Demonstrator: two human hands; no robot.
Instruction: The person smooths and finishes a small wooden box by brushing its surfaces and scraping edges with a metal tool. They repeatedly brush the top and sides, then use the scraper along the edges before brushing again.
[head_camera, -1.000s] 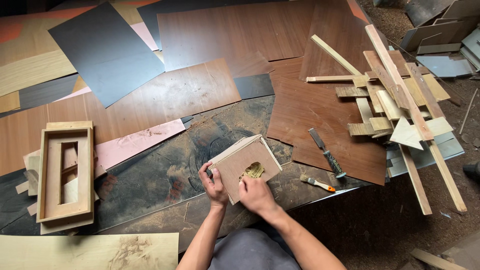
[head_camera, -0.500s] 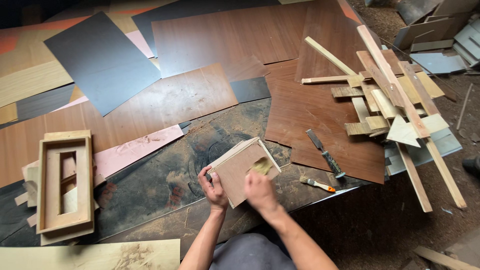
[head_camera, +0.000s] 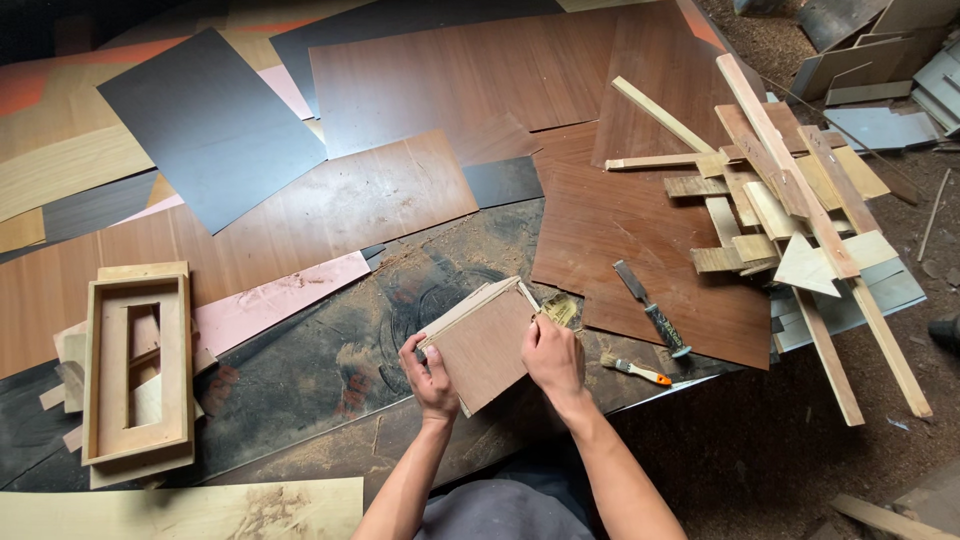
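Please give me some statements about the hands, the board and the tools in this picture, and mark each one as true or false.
1. The left hand grips the lower left edge of the small wooden board. True.
2. The right hand holds the chisel. False: the chisel lies apart on the brown sheet; the right hand is at the board's right edge.
3. The small brush lies right of the right hand. True.
4. The wooden frame lies on the pile of sticks. False: it lies far left, the pile far right.
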